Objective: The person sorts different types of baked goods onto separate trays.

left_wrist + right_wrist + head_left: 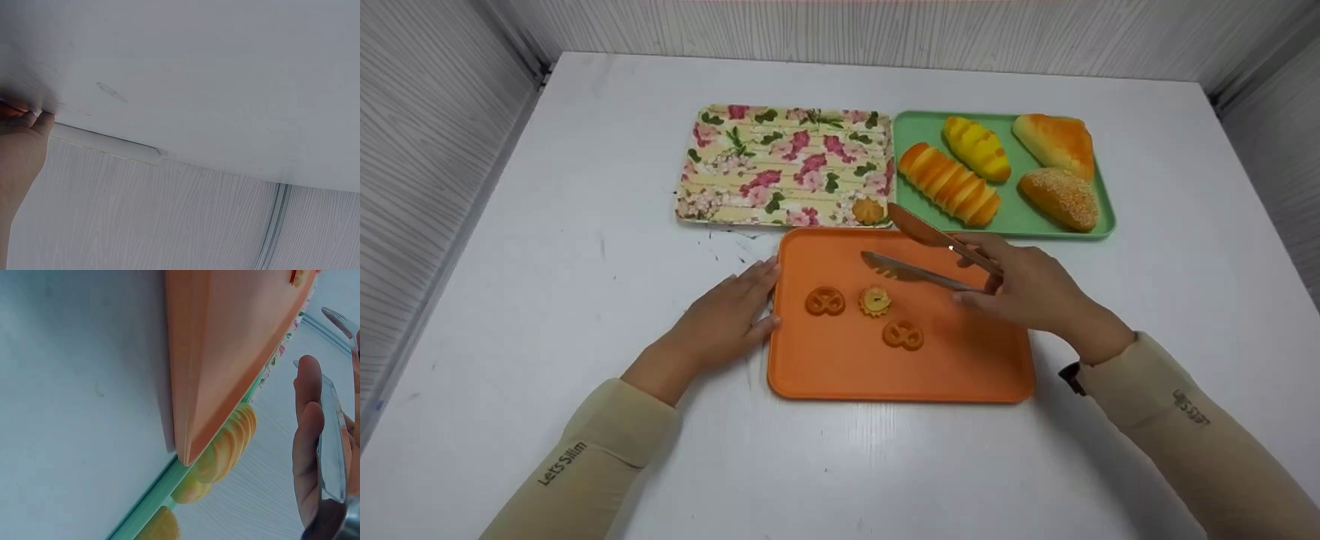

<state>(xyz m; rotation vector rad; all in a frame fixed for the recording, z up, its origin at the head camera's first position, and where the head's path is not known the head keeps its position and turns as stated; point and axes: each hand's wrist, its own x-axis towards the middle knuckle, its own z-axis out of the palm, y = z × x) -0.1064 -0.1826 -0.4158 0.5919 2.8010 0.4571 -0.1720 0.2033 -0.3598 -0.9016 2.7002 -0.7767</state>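
The right hand point(1024, 285) grips metal tongs point(934, 238), their arms spread apart above an orange tray point(825, 367) on the white tabletop point(825, 465). The left hand point(727, 319), fingers extended, touches that tray's left edge. On it lie two pretzels point(903, 335) and a round cookie point(875, 301). Behind, a floral tray point(780, 165) bears a small biscuit point(869, 211) near its front right corner, beside a green tray point(1016, 221) with four breads point(949, 184).

Even light is filling the head view; the bare right hand point(1024, 287) is shadowing the smooth orange rectangular tray point(840, 371). Left wrist view is running dim; silver metal tongs point(332, 444) are glinting in the bluish right wrist view.
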